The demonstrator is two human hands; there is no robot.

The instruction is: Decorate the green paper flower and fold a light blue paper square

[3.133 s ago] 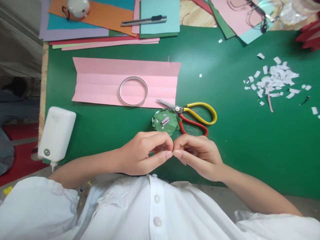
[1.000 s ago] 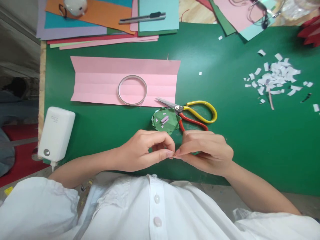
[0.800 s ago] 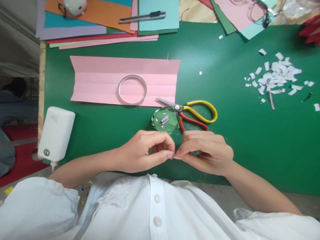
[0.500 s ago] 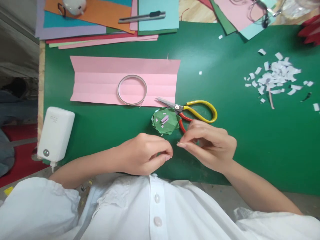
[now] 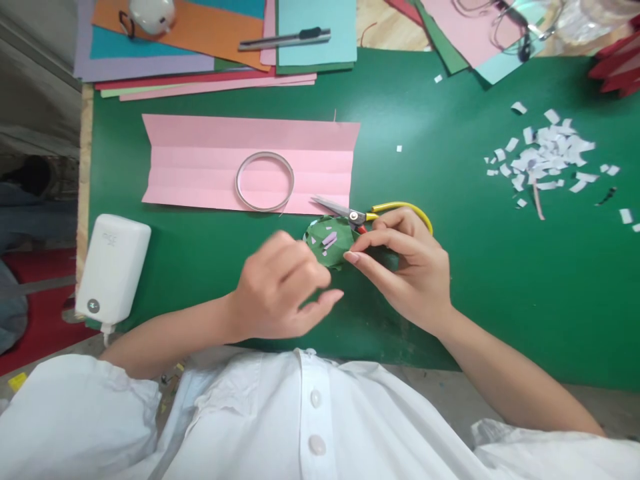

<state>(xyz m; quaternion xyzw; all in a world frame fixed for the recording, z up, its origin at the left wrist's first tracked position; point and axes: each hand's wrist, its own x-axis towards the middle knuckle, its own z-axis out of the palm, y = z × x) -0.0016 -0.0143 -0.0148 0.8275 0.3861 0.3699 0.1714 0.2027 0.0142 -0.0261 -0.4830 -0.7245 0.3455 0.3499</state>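
Where the green folded paper rosette (image 5: 327, 241), dotted with small lilac scraps, lies on the green table mat (image 5: 200, 253) just below the creased pink paper sheet (image 5: 200, 160), both hands flank it. Right hand (image 5: 407, 267): thumb and forefinger pressed tip to tip at the rosette's right edge, palm over the handles of the yellow-and-red scissors (image 5: 353, 215); whether anything is pinched cannot be told. Left hand (image 5: 280, 287) — blurred, fingers loosely curled at the rosette's left edge — grasp indeterminable.
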